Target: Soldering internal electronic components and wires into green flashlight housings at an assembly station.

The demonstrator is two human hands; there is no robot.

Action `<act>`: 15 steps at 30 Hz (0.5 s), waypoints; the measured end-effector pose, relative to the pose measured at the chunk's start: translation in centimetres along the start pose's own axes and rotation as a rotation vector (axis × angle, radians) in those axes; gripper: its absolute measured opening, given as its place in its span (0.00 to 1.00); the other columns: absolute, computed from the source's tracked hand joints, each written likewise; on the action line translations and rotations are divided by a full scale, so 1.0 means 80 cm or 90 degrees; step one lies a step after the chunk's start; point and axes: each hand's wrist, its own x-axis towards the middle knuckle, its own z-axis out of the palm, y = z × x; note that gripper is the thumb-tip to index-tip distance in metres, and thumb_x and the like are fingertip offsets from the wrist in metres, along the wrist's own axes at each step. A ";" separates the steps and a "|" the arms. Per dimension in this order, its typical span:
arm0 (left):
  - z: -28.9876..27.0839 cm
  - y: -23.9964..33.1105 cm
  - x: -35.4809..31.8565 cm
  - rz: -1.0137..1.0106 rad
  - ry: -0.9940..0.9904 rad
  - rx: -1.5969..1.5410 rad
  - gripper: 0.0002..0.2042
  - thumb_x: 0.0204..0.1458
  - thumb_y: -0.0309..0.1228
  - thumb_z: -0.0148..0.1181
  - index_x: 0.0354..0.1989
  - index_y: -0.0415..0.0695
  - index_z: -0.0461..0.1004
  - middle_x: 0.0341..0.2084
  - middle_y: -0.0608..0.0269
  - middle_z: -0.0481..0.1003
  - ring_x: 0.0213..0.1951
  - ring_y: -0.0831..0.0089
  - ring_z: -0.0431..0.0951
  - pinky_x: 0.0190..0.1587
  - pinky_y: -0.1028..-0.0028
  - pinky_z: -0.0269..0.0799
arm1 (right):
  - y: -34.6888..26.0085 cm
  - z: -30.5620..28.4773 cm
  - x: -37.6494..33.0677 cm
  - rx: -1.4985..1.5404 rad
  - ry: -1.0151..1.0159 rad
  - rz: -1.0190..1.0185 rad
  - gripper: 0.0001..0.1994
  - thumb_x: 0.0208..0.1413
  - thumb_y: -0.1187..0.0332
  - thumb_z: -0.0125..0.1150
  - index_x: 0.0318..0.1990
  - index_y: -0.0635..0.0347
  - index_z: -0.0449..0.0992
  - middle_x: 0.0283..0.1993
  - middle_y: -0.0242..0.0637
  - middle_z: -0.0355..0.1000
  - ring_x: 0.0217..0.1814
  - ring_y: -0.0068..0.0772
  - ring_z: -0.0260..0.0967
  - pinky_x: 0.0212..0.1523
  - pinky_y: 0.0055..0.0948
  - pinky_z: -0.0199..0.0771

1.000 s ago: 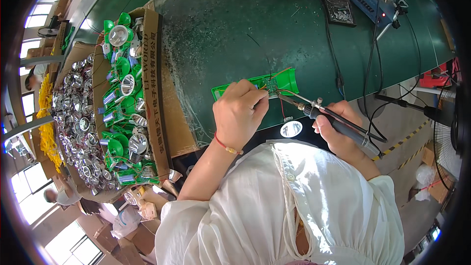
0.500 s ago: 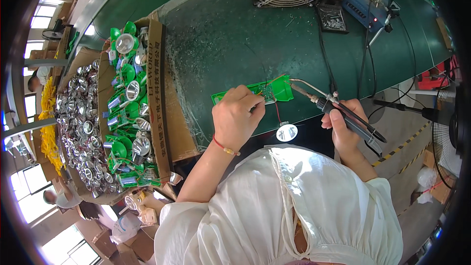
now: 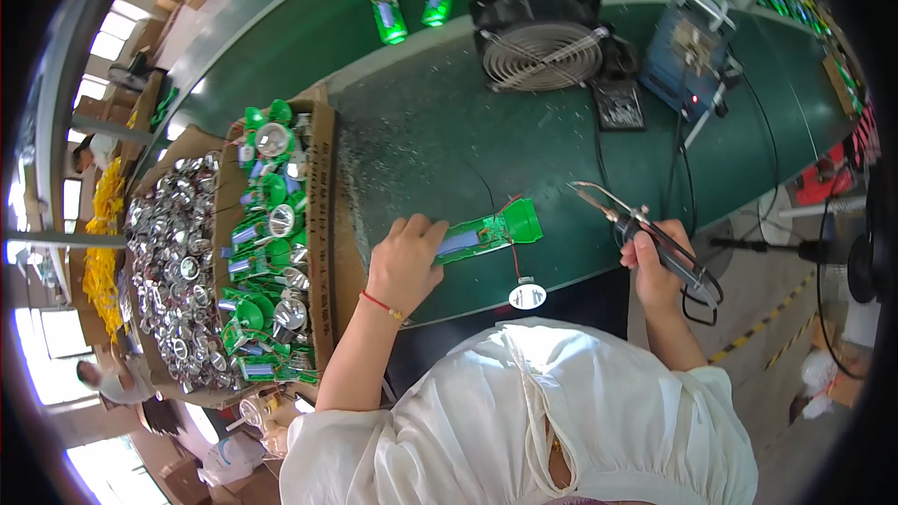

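Observation:
My left hand (image 3: 404,266) is closed on the left end of a green plastic flashlight housing (image 3: 527,221) lying on the green bench. Inside the housing are a blue-violet battery (image 3: 458,243) and a small circuit board (image 3: 493,232). Thin red wire runs from the board to a round, shiny reflector (image 3: 527,295) at the bench's near edge. A dark wire sticks up from the board. In my right hand (image 3: 657,266) is a soldering iron (image 3: 690,273) with a thin curved feed tube. Its tip points up-left, apart from the housing.
On the left, one carton (image 3: 323,234) holds green housings with reflectors; another beside it holds many loose reflectors (image 3: 187,266). A fan (image 3: 543,54), a tray of scraps (image 3: 619,107) and a blue soldering station (image 3: 681,61) stand behind. More housings (image 3: 385,11) lie on the far strip.
My left hand has shifted from the circuit board to the housing's left end, uncovering the battery. The iron's tip has drawn away from the housing. The view has tilted toward the far strip.

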 end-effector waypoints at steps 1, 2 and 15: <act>-0.017 -0.004 0.011 -0.017 0.002 0.040 0.21 0.30 0.26 0.63 0.39 0.46 0.71 0.32 0.62 0.68 0.38 0.64 0.71 0.37 0.69 0.73 | 0.002 0.000 0.006 0.004 0.017 0.004 0.08 0.50 0.69 0.56 0.31 0.63 0.65 0.19 0.37 0.68 0.15 0.19 0.64 0.16 0.15 0.63; -0.033 -0.011 0.021 -0.039 -0.002 0.077 0.19 0.31 0.26 0.63 0.38 0.46 0.71 0.32 0.62 0.68 0.38 0.64 0.71 0.37 0.69 0.73 | 0.007 0.000 0.008 0.005 0.030 0.013 0.08 0.50 0.70 0.56 0.31 0.63 0.65 0.19 0.36 0.68 0.15 0.20 0.64 0.16 0.15 0.63; -0.055 -0.226 0.336 -0.522 0.319 -0.017 0.10 0.52 0.31 0.44 0.38 0.43 0.70 0.31 0.59 0.76 0.36 0.65 0.77 0.34 0.69 0.74 | 0.008 0.021 0.013 -0.116 0.032 0.029 0.08 0.51 0.69 0.56 0.30 0.62 0.64 0.17 0.35 0.65 0.14 0.20 0.61 0.16 0.16 0.61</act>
